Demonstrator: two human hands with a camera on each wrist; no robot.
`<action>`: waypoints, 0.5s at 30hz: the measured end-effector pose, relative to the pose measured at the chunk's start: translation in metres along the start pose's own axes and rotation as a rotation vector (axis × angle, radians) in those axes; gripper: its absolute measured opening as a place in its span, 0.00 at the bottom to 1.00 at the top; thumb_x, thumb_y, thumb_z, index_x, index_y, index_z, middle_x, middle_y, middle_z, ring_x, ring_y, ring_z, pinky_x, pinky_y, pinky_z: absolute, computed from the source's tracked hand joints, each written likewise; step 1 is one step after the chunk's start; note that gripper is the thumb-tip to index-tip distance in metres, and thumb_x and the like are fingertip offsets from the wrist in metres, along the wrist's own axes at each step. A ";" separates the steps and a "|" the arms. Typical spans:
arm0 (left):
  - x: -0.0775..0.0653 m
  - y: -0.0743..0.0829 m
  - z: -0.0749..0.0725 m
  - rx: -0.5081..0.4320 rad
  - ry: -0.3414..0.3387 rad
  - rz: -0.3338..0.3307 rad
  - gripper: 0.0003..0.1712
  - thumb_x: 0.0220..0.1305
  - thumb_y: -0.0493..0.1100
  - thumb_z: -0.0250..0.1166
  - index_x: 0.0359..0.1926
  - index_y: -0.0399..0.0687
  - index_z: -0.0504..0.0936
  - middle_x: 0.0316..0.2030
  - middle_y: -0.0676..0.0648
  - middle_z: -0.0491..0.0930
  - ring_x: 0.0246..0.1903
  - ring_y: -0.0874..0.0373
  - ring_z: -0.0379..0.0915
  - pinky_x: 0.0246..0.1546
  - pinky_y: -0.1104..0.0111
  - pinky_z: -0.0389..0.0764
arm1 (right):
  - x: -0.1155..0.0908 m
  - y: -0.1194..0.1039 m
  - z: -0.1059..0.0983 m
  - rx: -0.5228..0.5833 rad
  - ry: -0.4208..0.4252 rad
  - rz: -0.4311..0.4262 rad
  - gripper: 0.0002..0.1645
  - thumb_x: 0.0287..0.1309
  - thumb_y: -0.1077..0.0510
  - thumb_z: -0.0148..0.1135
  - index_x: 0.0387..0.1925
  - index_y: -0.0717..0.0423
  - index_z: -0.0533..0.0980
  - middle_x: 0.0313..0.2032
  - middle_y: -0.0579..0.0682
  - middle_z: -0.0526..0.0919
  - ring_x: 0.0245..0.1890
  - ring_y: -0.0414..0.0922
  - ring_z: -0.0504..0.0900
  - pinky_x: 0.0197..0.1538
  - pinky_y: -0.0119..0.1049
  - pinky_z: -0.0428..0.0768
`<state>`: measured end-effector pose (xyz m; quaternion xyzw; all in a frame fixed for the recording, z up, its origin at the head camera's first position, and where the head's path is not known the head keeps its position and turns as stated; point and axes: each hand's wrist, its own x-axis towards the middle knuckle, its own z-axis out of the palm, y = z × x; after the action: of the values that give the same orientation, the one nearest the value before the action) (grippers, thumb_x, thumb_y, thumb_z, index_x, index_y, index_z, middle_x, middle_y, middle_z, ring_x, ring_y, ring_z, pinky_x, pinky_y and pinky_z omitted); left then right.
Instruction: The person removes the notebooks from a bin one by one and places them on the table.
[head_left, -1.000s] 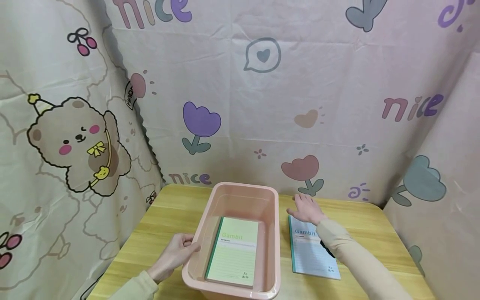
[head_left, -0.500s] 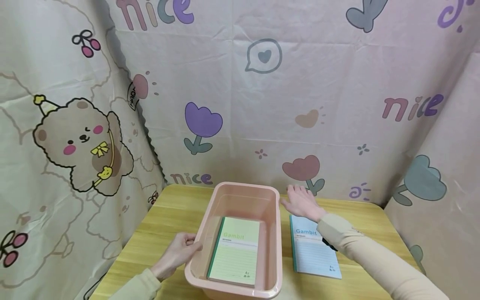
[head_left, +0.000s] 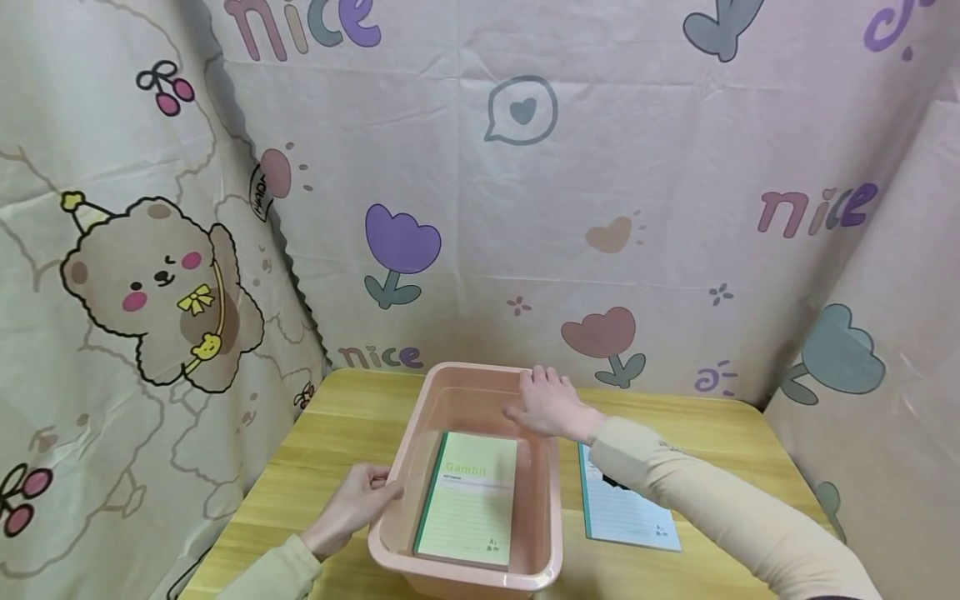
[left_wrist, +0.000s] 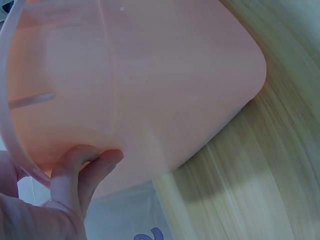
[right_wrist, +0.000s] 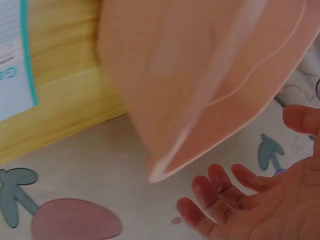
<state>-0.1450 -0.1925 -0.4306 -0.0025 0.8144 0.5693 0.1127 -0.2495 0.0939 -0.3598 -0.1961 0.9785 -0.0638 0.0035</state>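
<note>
A pink plastic basin [head_left: 537,533] stands on the wooden table, and a green notebook [head_left: 468,500] lies flat inside it. My left hand [head_left: 356,504] pinches the basin's left rim; in the left wrist view its fingers [left_wrist: 92,175] bend over against the basin's outer wall. Over the basin's far right corner hovers my right hand [head_left: 553,406], fingers spread loosely with nothing in them. The right wrist view has that hand [right_wrist: 250,205] apart from the rim. To the right of the basin, partly covered by the right forearm, lies a blue notebook [head_left: 630,517].
The wooden table [head_left: 720,467] ends at a patterned cloth backdrop [head_left: 495,208] close behind the basin. More cloth, with a bear print [head_left: 161,292], hangs along the left side.
My right hand has moved left, from above the blue notebook to over the basin's far right corner. The left hand keeps its hold on the rim.
</note>
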 end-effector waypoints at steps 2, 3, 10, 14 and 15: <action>0.001 0.000 0.000 0.007 0.000 0.006 0.25 0.63 0.33 0.57 0.57 0.15 0.73 0.41 0.28 0.86 0.37 0.45 0.88 0.36 0.62 0.91 | 0.002 -0.009 -0.001 0.001 -0.004 -0.012 0.35 0.63 0.37 0.58 0.53 0.64 0.72 0.45 0.59 0.76 0.49 0.57 0.74 0.50 0.51 0.77; 0.001 0.000 0.000 0.009 0.000 0.008 0.25 0.63 0.33 0.57 0.56 0.15 0.73 0.41 0.29 0.86 0.37 0.46 0.88 0.35 0.62 0.91 | 0.003 -0.013 -0.002 0.001 -0.004 -0.017 0.35 0.63 0.37 0.58 0.53 0.64 0.72 0.45 0.59 0.76 0.49 0.56 0.74 0.51 0.52 0.77; 0.000 0.000 0.000 0.013 -0.009 0.019 0.25 0.65 0.34 0.56 0.56 0.15 0.73 0.41 0.27 0.86 0.38 0.45 0.88 0.37 0.62 0.91 | 0.013 -0.041 -0.001 0.020 -0.056 -0.030 0.37 0.65 0.36 0.56 0.57 0.65 0.70 0.53 0.61 0.76 0.57 0.57 0.74 0.61 0.54 0.77; -0.002 0.001 0.000 0.009 -0.016 0.026 0.24 0.67 0.35 0.56 0.56 0.15 0.73 0.42 0.27 0.85 0.39 0.45 0.87 0.39 0.61 0.91 | 0.020 -0.053 0.005 0.035 -0.092 -0.023 0.40 0.66 0.36 0.56 0.63 0.64 0.68 0.64 0.62 0.72 0.65 0.58 0.70 0.67 0.56 0.74; -0.002 0.002 -0.001 0.008 -0.016 0.028 0.24 0.67 0.35 0.56 0.56 0.15 0.73 0.42 0.27 0.85 0.39 0.45 0.87 0.39 0.61 0.91 | 0.022 -0.055 0.007 0.037 -0.094 -0.020 0.41 0.65 0.36 0.56 0.64 0.63 0.68 0.65 0.62 0.72 0.66 0.58 0.70 0.67 0.56 0.74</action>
<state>-0.1434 -0.1926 -0.4283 0.0138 0.8158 0.5674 0.1114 -0.2483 0.0343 -0.3591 -0.2086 0.9739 -0.0725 0.0524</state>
